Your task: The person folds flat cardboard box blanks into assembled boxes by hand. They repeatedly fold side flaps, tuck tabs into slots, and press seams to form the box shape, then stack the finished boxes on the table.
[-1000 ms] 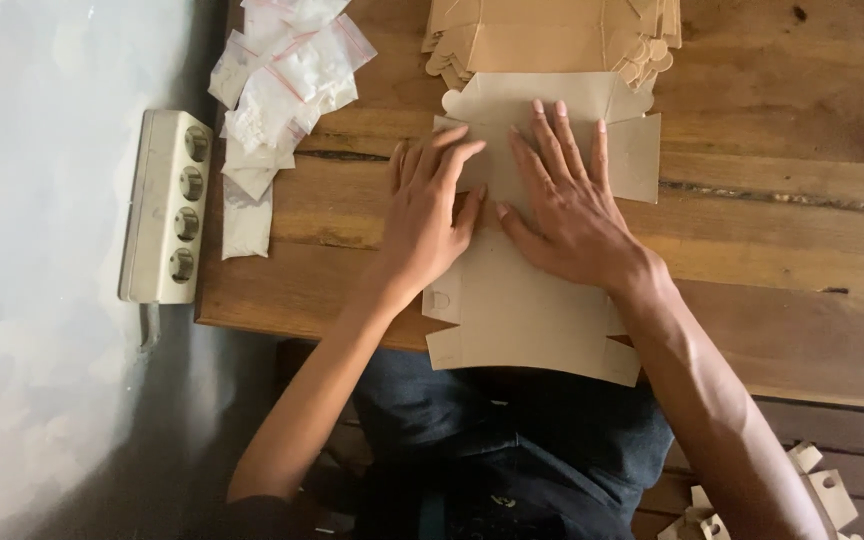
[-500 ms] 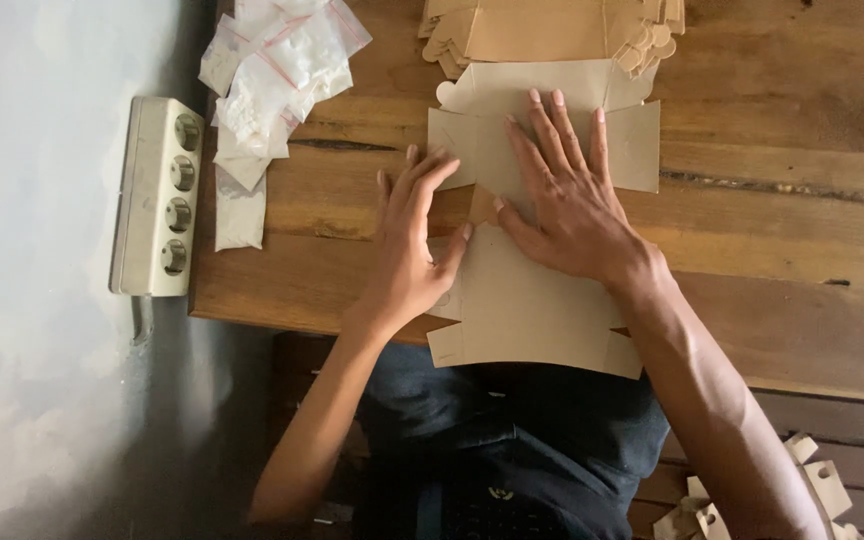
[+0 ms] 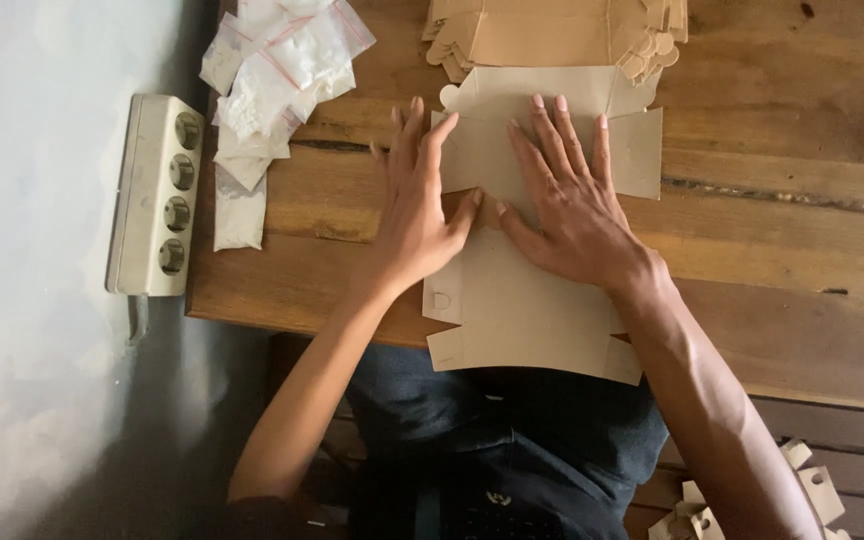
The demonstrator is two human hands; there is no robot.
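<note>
A flat brown cardboard box blank (image 3: 527, 290) lies on the wooden table (image 3: 772, 230) in front of me, its near edge hanging over the table's edge above my lap. My left hand (image 3: 417, 215) rests on its left side and my right hand (image 3: 567, 205) on its middle, thumbs nearly touching. Behind it sits a stack of brown cardboard blanks (image 3: 552, 35). Far left lies a pile of small clear plastic bags of white powder (image 3: 272, 70). Beyond the table's left edge sits a cream plastic power strip (image 3: 157, 195).

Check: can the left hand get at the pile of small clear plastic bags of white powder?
Probably yes: left hand lies flat on the cardboard blank, with only bare wooden table before the bags.
</note>
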